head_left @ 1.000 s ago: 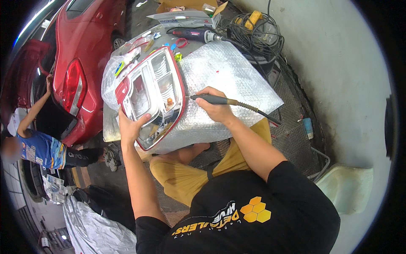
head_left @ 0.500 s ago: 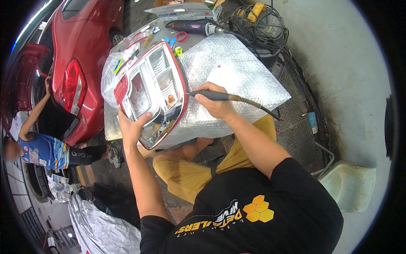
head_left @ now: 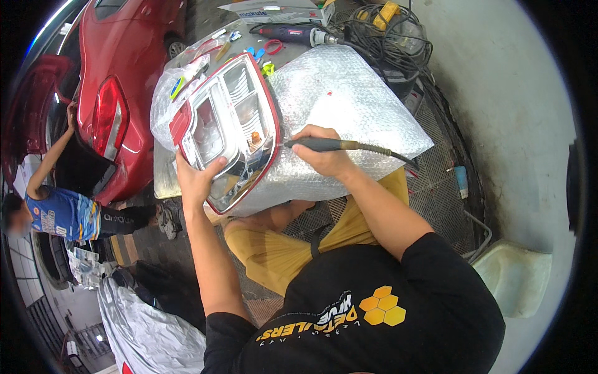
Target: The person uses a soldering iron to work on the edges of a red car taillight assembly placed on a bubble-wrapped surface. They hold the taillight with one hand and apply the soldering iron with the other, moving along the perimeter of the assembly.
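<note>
A car tail light [head_left: 240, 134] with a clear inner face and red rim lies tilted on silvery bubble wrap [head_left: 330, 93]. My left hand [head_left: 198, 182] grips its lower left edge, the thumb over the clear face and the fingers hidden along the side. In my right hand [head_left: 329, 161] is a black pen-like rotary tool handpiece [head_left: 321, 144], held in a pinch. Its thin tip is at the light's right rim; whether it touches cannot be made out. A flexible shaft [head_left: 380, 150] runs from the handpiece off to the right.
Beyond the light are a purple-grey power tool [head_left: 293, 34], a red ring [head_left: 273, 46], small blue and yellow-green pieces, and a cardboard box [head_left: 280, 14]. Coiled cables [head_left: 398, 43] pile at the far right. A person [head_left: 68, 212] stands left by a red car [head_left: 134, 62].
The view has shifted slightly. My right hand and the handpiece have moved a little nearer to me along the light's right rim. My left hand keeps its hold.
</note>
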Tool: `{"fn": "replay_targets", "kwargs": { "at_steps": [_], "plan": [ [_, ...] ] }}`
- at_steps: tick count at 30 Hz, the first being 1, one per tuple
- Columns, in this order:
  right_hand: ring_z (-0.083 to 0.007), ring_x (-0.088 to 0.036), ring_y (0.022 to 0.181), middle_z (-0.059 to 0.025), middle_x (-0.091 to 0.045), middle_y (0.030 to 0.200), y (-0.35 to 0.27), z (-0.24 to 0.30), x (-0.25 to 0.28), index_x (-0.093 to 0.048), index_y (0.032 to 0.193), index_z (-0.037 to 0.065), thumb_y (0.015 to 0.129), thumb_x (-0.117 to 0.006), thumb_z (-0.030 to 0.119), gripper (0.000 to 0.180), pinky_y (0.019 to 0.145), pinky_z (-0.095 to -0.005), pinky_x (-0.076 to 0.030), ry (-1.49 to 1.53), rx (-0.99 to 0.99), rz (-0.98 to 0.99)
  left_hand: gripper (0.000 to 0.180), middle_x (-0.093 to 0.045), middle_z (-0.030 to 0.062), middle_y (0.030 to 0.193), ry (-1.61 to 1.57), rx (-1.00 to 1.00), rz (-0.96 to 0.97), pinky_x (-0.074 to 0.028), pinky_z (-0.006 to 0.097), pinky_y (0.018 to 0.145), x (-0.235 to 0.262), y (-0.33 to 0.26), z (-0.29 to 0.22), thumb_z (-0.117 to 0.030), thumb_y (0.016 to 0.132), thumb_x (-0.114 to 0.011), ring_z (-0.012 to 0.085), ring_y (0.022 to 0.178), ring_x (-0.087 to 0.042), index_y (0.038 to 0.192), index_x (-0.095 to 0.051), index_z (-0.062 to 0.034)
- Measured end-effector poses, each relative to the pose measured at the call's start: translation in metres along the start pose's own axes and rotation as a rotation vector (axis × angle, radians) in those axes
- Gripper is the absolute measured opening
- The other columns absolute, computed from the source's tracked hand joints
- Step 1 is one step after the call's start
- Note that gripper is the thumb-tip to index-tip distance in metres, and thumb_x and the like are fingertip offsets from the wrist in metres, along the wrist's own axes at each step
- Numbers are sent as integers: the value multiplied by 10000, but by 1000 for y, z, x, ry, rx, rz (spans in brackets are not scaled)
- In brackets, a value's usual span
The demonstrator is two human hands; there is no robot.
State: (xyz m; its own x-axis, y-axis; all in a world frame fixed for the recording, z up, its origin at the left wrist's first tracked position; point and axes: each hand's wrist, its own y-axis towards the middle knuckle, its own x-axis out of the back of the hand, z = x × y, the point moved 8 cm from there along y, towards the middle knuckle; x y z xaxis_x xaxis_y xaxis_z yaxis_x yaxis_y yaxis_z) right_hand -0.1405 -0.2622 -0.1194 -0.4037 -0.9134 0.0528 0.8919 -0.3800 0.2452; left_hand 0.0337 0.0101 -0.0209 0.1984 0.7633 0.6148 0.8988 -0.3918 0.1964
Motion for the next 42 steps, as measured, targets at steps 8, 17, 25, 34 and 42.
{"fn": "replay_targets", "kwargs": {
  "at_steps": [8, 17, 25, 34, 42],
  "plan": [
    [-171, -728, 779, -100, -759, 844, 0, 2, -5, -773, 1059, 27, 916, -781, 234, 252, 707, -335, -568, 0, 16, 24, 1039, -628, 232, 1419, 16, 8, -15, -468, 404, 1131, 1, -1, 4, -218, 686, -994, 313, 1274, -635, 1504, -439, 103],
    [-192, -742, 780, -117, -772, 889, -2, 7, -5, -776, 1056, 29, 918, -777, 198, 219, 699, -328, -567, -18, 86, 25, 1047, -627, 230, 1420, -8, 43, -10, -467, 404, 1130, 1, -3, 3, -209, 685, -993, 313, 1279, -632, 1511, -430, 104],
    [-198, -748, 766, -126, -771, 878, -2, 7, -10, -776, 1058, 30, 904, -798, 195, 227, 683, -334, -569, -34, 97, 72, 1026, -631, 229, 1410, 8, 57, -9, -471, 400, 1127, 1, -4, 1, -182, 693, -986, 310, 1265, -640, 1505, -427, 105],
    [-262, -764, 800, -138, -780, 898, -4, 11, -21, -777, 1056, 51, 892, -800, 204, 226, 726, -368, -587, -161, 213, 180, 968, -643, 209, 1389, -39, 42, 5, -480, 396, 1117, -2, -4, -7, -143, 701, -969, 295, 1247, -646, 1483, -450, 94],
    [-242, -769, 784, -134, -782, 886, -3, 9, -9, -780, 1032, 42, 882, -806, 190, 213, 706, -359, -586, -74, 125, 93, 957, -641, 209, 1396, 30, 34, -43, -484, 390, 1104, 2, -6, 5, -158, 709, -965, 290, 1239, -647, 1482, -460, 90]
  ]
}}
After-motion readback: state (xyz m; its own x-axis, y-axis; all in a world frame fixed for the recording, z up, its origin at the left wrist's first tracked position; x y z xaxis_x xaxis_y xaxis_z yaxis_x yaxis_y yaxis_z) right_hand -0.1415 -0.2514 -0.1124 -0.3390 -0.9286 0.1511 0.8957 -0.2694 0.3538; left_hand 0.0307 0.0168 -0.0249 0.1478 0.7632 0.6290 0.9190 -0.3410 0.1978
